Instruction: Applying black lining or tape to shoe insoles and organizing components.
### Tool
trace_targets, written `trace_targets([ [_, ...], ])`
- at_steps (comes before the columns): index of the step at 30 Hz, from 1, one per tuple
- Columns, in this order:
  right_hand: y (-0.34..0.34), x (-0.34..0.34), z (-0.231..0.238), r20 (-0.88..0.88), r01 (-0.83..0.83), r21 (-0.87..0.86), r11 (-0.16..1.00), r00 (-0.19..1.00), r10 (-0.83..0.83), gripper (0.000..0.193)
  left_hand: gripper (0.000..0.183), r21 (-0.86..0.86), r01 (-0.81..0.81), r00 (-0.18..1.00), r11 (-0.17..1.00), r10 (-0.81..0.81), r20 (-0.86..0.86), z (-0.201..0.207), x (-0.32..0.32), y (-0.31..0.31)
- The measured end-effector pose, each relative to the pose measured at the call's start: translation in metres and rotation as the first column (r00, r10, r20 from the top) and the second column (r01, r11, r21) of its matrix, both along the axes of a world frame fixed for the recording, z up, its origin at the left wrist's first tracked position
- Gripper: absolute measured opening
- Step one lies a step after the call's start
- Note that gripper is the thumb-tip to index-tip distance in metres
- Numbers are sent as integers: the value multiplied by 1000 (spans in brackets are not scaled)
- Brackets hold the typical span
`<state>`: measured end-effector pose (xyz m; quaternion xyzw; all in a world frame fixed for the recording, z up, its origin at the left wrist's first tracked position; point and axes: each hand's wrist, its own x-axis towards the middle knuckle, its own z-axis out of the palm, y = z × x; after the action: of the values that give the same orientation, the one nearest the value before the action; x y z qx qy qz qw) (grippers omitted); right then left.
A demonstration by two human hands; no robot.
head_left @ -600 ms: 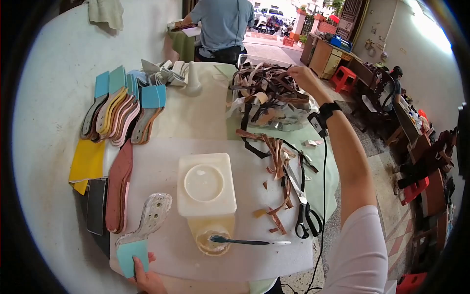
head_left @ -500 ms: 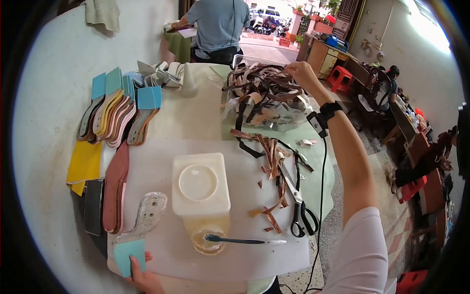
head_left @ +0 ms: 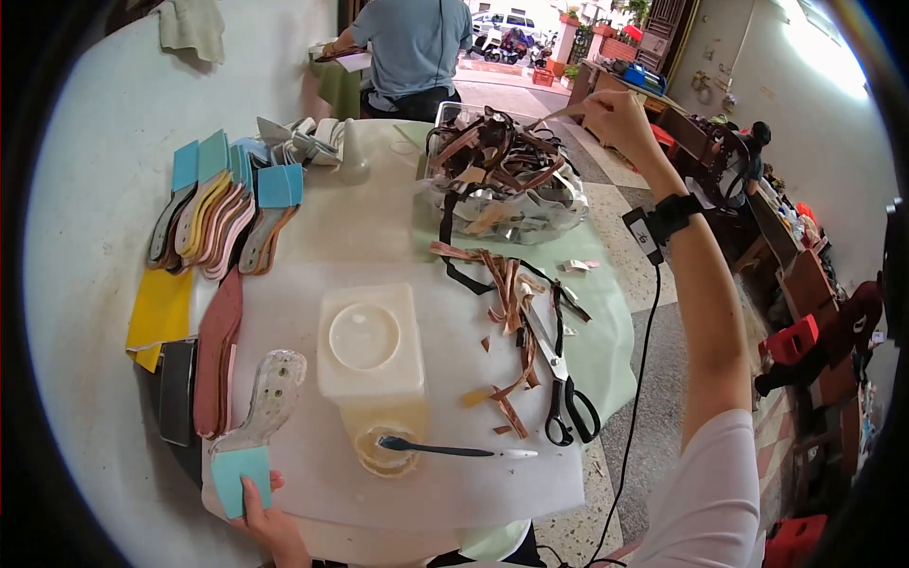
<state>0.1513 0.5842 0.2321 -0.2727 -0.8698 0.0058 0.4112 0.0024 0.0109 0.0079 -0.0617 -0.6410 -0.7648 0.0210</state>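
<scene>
My left hand (head_left: 272, 530) grips the turquoise end of a flat insole-shaped piece (head_left: 276, 386), thumb on top. The piece's pale, glossy, holed end lies on the white sheet (head_left: 312, 488). My right hand (head_left: 617, 121) is raised at the far right, fingers pinched on a thin strip (head_left: 559, 114). That strip slants down toward a clear tub (head_left: 516, 227) heaped with brown and dark leather scraps (head_left: 488, 156). Between the hands stands a translucent glue container (head_left: 369, 379). A dark brush (head_left: 440, 448) rests across its open, crusted mouth.
Black-handled scissors (head_left: 561, 393) lie among loose strips (head_left: 507, 293) on the right. Stacks of turquoise-ended pieces (head_left: 218, 204) line the left, with yellow sheets (head_left: 159, 308) below. A cable (head_left: 636, 398) hangs from my right wrist. A person (head_left: 417, 52) sits beyond the table.
My right hand has moved up and to the right, away from the scraps, drawing the strip out. The left hand keeps hold of the insole-shaped piece. The whole view has shifted slightly.
</scene>
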Motion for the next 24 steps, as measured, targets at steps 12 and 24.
trace_targets([
  [12, -53, 2, 15, 193, -144, -53, 988, 969, 151, 11, 43, 33, -58, 998, 998, 57, 32, 9, 1, 7],
  [24, 20, -4, -43, 292, 148, -330, 932, 955, -48, 24, 26, -88, 2, 998, 996, -7, -64, 17, 5, 6],
])
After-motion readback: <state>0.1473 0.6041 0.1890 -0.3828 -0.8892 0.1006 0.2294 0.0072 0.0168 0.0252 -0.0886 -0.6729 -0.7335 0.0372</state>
